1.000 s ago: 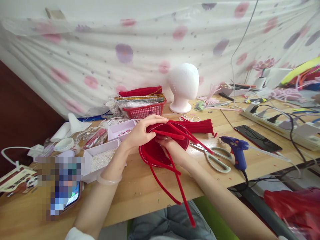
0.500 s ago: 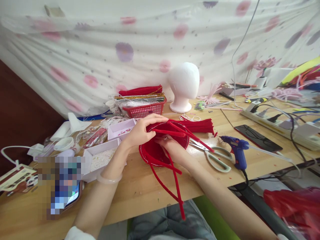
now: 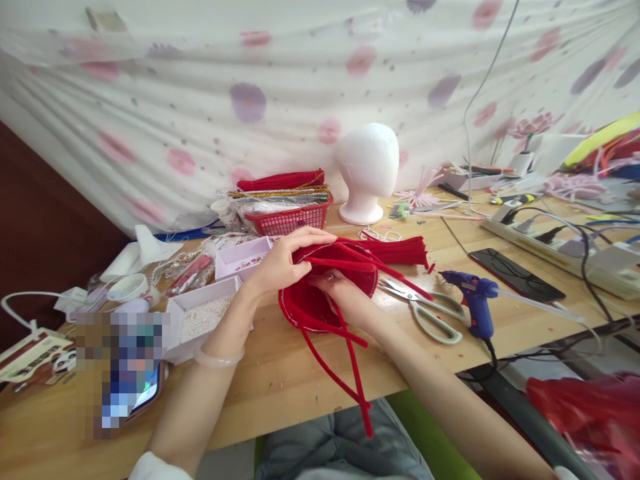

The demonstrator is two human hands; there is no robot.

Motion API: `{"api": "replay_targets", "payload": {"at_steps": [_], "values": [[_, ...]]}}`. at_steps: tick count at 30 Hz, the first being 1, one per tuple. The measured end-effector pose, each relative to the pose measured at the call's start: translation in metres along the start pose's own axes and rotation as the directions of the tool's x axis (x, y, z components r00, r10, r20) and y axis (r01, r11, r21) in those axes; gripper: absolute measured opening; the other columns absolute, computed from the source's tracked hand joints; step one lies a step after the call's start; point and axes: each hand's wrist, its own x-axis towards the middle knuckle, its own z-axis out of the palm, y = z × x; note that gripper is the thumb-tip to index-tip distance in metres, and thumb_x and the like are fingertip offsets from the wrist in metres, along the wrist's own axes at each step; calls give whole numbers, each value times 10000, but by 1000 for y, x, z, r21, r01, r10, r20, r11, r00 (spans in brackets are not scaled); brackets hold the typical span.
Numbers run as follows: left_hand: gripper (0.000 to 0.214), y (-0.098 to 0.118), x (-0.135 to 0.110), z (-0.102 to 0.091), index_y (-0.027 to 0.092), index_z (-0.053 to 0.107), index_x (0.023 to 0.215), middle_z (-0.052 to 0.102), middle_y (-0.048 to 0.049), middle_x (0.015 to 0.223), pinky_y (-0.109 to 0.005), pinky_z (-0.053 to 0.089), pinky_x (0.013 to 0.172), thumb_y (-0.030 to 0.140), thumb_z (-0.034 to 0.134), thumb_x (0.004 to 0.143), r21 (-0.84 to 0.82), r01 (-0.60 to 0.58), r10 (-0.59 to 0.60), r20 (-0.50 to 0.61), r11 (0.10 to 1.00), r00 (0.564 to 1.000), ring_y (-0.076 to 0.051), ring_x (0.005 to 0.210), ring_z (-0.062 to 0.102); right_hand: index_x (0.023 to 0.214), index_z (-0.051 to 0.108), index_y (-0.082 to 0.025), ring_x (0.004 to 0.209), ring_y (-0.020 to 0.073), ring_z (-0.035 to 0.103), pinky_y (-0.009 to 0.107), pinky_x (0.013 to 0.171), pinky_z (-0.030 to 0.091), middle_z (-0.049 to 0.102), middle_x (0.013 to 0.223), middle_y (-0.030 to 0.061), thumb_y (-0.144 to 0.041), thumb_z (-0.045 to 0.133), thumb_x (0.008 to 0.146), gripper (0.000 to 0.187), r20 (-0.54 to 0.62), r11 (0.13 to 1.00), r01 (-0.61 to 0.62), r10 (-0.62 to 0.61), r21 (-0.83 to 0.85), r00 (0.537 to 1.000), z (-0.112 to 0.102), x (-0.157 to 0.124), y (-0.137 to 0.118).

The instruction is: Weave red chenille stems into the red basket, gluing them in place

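A bowl-shaped red piece of fuzzy pipe cleaners (image 3: 313,308) is tilted with its hollow side towards me, a thin silvery line along its rim. My left hand (image 3: 286,262) grips its upper left edge, thumb inside and fingers over the outside. My right hand (image 3: 347,297) reaches into the hollow, fingers bent against the inner wall; the fingertips are partly hidden. Loose red pipe cleaner ends (image 3: 357,373) dangle below the rim, and others stick out to the right. Behind lies a bundle of red pipe cleaners (image 3: 403,251).
Scissors (image 3: 433,320) and a blue glue gun (image 3: 475,297) lie at right, near a dark phone (image 3: 517,275) and a power strip (image 3: 555,250). A white foam head (image 3: 369,170) stands behind, beside a red basket (image 3: 290,219). Bead boxes (image 3: 175,347) are at left.
My right hand has shifted very slightly inside the red piece. The loose pipe cleaner ends have swung a little to the right. My left hand keeps its grip.
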Motion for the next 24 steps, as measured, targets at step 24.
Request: {"api": "replay_targets", "payload": {"at_steps": [24], "values": [[577,3,2,3,226,690,1183,653,-81,1243,-446,419,1109,-29,479,711,-19,33,-33,-10,999,999,-212,1209,578,1024,694,-168,985,261,684,403,895,539,734,1076,109,-113,599,839,215,-243,924,-344,377,168,894,20,24,22]]}}
